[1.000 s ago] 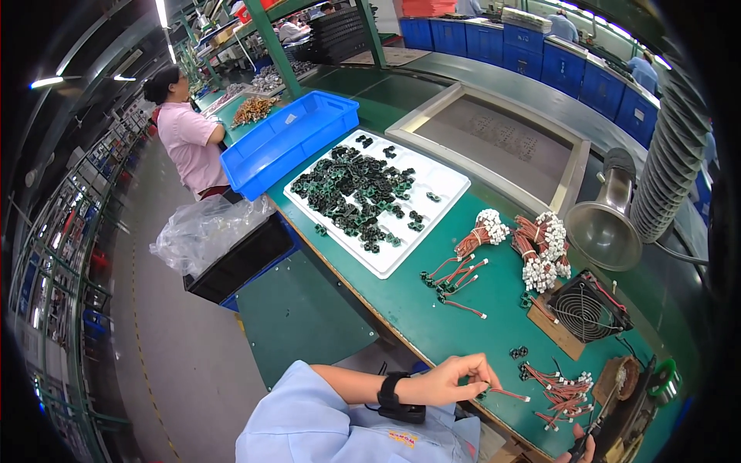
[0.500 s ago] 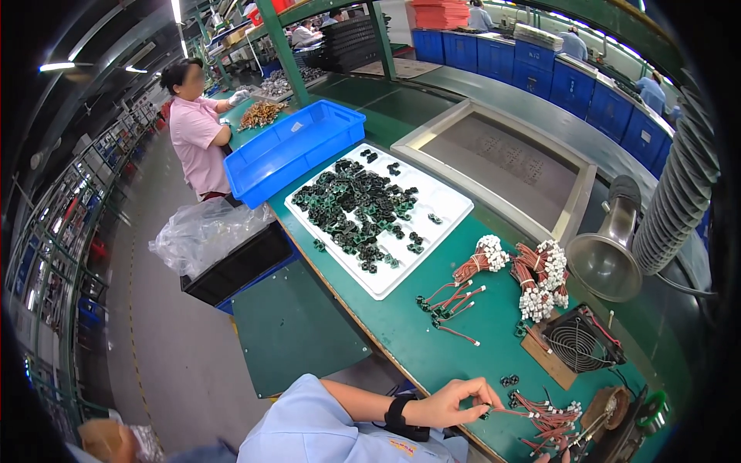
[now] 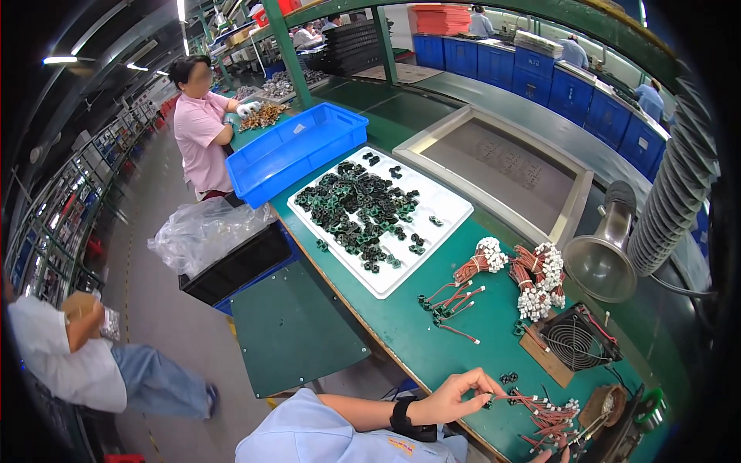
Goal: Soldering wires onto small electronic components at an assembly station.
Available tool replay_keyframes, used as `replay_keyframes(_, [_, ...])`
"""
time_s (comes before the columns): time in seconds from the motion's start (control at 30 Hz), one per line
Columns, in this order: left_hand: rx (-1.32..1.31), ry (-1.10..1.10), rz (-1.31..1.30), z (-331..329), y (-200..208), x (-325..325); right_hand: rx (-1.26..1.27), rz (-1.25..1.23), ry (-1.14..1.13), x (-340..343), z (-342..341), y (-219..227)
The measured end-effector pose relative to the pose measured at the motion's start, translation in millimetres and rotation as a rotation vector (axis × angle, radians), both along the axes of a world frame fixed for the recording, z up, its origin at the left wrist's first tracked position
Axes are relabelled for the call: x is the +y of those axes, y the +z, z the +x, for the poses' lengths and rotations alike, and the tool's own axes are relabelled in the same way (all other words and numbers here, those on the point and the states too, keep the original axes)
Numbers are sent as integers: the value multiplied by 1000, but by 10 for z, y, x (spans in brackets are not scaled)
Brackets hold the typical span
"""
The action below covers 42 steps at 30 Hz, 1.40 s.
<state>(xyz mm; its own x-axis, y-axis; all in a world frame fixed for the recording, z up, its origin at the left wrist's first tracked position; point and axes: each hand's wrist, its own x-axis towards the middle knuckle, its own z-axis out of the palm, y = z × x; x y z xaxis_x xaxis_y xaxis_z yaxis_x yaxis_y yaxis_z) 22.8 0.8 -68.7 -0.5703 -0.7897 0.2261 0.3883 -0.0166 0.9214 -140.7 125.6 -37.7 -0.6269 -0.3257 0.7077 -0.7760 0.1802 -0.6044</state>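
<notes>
Pinching a small board [image 3: 488, 402] in the left hand [image 3: 483, 390]; right hand [image 3: 562, 456]'s grip unclear.
A few wired boards [image 3: 441, 312] lie on the counter [image 3: 417, 355]; the far tray [image 3: 405, 266]'s large heap [image 3: 351, 204] looks unwired.

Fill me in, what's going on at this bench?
The person's left hand pinches a small dark board. The right hand shows only partly at the lower edge, near red-wired pieces; its grip is unclear. Farther up the bench, a white tray holds many dark boards.
</notes>
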Motion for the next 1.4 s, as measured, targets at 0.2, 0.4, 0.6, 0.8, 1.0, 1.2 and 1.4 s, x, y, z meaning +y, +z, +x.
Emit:
replay_keyframes(0.2, [9,59,-12,-18,-2,-1,7,-15,-9,7,6,-59])
replay_keyframes(0.4, [15,57,-8,-26,22,7,61,-19,-12,2,-7,-23])
replay_keyframes(0.6, [39,51,3,-23,19,2,50,-42,-22,-8,9,-19])
replay_keyframes(0.8, [43,56,4,-18,-6,-1,3,-36,-5,-2,34,25])
replay_keyframes(1.0, [63,54,17,-27,-1,-3,20,-41,10,10,-7,-31])
replay_keyframes(1.2, [54,49,19,-27,-23,-2,-7,-58,16,8,4,-22])
replay_keyframes(1.4, [53,50,27,-24,-8,0,0,-46,6,13,19,3])
